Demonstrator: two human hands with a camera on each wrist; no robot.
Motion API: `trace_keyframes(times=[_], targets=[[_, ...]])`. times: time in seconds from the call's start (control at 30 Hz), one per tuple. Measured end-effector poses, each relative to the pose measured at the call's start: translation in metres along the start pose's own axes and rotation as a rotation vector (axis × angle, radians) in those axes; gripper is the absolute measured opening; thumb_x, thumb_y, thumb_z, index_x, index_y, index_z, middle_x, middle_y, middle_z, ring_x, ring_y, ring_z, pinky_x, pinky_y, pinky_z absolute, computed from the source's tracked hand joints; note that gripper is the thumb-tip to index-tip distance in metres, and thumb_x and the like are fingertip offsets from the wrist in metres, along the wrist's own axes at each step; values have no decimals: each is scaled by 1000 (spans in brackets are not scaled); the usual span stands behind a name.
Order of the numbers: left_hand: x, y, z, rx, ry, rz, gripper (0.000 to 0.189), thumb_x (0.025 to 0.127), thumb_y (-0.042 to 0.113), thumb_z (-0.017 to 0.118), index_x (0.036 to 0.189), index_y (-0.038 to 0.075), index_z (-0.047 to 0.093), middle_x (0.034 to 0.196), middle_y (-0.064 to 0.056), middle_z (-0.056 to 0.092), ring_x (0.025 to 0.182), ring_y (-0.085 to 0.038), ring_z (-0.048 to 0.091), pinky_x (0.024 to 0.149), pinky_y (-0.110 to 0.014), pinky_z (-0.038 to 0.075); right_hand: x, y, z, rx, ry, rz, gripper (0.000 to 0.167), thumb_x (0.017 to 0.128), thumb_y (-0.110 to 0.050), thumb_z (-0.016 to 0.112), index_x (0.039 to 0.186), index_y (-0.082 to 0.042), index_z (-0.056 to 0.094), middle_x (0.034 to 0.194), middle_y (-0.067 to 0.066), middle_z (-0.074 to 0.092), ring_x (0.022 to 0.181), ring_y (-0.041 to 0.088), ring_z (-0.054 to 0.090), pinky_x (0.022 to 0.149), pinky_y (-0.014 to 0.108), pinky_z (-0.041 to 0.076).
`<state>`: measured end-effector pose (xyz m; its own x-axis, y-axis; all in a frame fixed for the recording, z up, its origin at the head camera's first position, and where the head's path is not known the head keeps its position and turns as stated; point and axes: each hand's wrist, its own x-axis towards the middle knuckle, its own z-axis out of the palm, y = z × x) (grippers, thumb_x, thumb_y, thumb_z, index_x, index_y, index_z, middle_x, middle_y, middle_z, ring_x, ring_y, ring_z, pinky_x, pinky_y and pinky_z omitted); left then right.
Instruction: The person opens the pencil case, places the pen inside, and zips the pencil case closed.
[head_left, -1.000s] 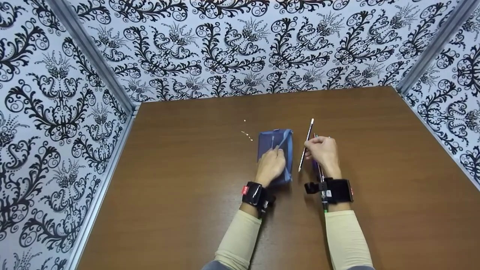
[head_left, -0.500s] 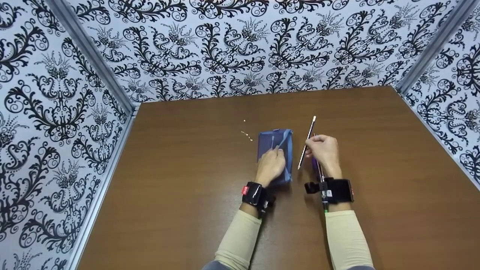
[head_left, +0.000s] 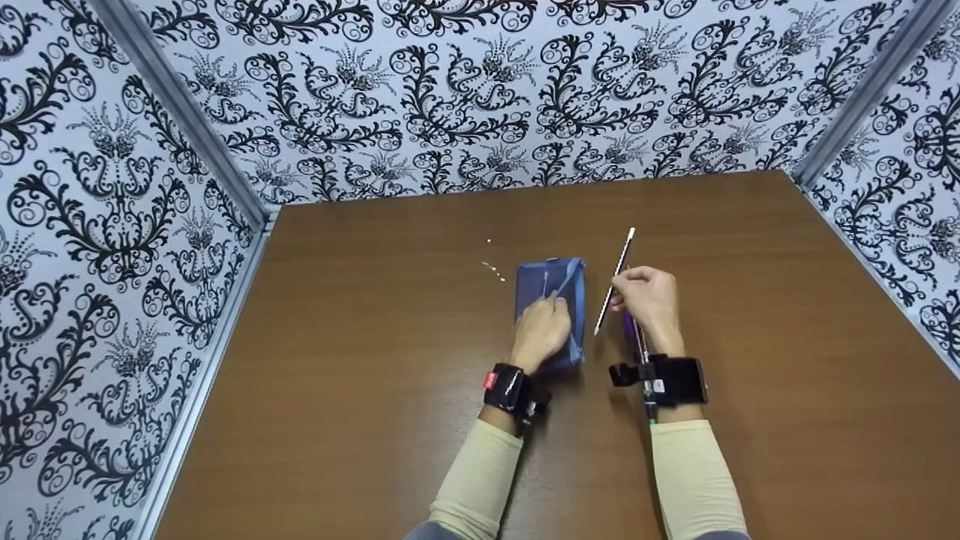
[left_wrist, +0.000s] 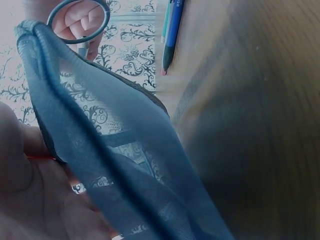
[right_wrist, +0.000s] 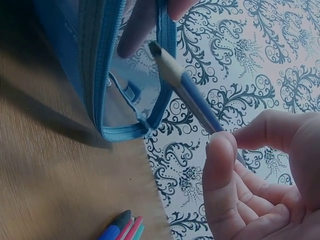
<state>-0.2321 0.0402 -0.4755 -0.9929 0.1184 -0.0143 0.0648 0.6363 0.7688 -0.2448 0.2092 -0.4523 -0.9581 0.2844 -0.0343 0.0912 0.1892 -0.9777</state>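
Note:
My left hand [head_left: 543, 330] grips a blue mesh zip pencil case [head_left: 531, 281] on the table. In the right wrist view the mouth of the case [right_wrist: 125, 132] gapes, with fingers of the left hand behind the mesh. Between thumb and fingertips, my right hand [head_left: 649, 304] pinches a pencil [head_left: 622, 259], slanted just right of the case. The pencil's sharpened dark point [right_wrist: 156, 49] overlaps the case's zip edge in the right wrist view. Beneath the right hand and wrist lie several pens [head_left: 637, 337], partly hidden by them; a blue pen [left_wrist: 174, 35] shows among them in the left wrist view.
The brown wooden table [head_left: 360, 315] reaches back to a patterned panel [head_left: 480, 97], with more such panels at left and right. Small pale specks [head_left: 493, 270] mark the tabletop left of the case.
The right hand has shifted slightly away from the body, carrying the pencil up and a little to the right at its far end. The left hand and pencil case stay put.

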Motion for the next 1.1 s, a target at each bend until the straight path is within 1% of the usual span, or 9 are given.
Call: trace_keyframes(times=[0.2,0.47,0.6,0.7,0.83,0.93,1.1], targets=[[1,-1,1,-4,-7,-6,49,105,28,33,142,3,53,137,-11,60,123,-35,59,101,-45,47,0,-1,0,27,12,9,18,87,0,58,100,12,61,62,-3,66,48,7,63,55,27,57],[0,1,0,2,-2,-4,49,105,27,32,141,3,53,136,-12,61,122,-35,59,100,-46,47,0,-1,1,65,45,-11,15,87,0,58,99,10,60,61,-4,66,46,6,62,52,24,56],[0,0,1,38,26,1,47,104,27,33,131,4,64,126,-12,67,116,-35,63,94,-48,49,1,-1,2,102,57,-30,12,87,2,56,97,9,58,60,-5,65,46,5,62,51,24,56],[1,0,1,57,40,7,46,104,27,33,128,5,67,122,-12,68,113,-36,64,92,-48,50,2,-1,2,128,67,-40,10,87,3,55,95,8,58,60,-5,65,46,5,61,50,22,55],[1,0,1,51,27,4,48,104,29,32,136,7,60,129,-11,65,118,-35,62,97,-47,49,1,-2,1,146,78,-39,9,87,3,55,95,7,58,61,-5,65,46,5,62,50,22,55],[1,0,1,47,19,-1,50,103,30,31,139,8,58,134,-11,63,122,-34,60,99,-47,47,1,-2,1,158,89,-38,9,87,3,55,95,6,58,61,-5,65,47,6,62,51,24,56],[0,0,0,38,12,-11,50,104,31,31,140,8,57,137,-10,61,124,-33,58,102,-48,46,2,-2,1,200,114,-42,7,87,3,55,94,6,57,60,-5,64,46,5,61,50,22,54]])
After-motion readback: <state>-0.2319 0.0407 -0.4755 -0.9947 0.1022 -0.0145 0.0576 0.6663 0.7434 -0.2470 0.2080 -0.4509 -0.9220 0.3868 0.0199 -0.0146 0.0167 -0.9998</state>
